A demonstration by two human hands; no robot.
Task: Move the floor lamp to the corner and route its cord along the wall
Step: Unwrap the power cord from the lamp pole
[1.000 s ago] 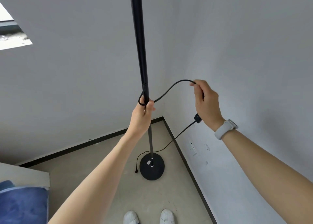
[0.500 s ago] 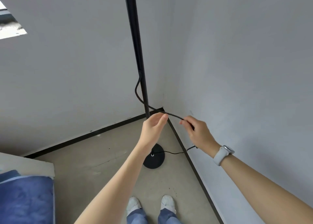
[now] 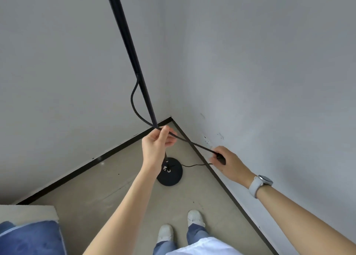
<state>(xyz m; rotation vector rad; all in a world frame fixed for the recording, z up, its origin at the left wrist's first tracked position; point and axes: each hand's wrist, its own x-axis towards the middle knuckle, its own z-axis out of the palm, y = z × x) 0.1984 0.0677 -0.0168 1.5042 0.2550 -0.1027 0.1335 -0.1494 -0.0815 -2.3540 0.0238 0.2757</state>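
left hand (image 3: 156, 146) curled round lamp pole (image 3: 133, 58) | right hand (image 3: 226, 163) pinching cord (image 3: 192, 143) near wall (image 3: 269, 81)

Bare forearms; white smartwatch (image 3: 260, 183) on right wrist; blue trousers (image 3: 194, 232); white shoes (image 3: 165, 232)

A slim black metal floor lamp pole (image 3: 134, 62) stands in the corner — the left hand (image 3: 157, 146) pinches its thin black cord (image 3: 192, 143), which runs taut to the right hand (image 3: 228, 163) closed around it beside the grey wall (image 3: 269, 81).
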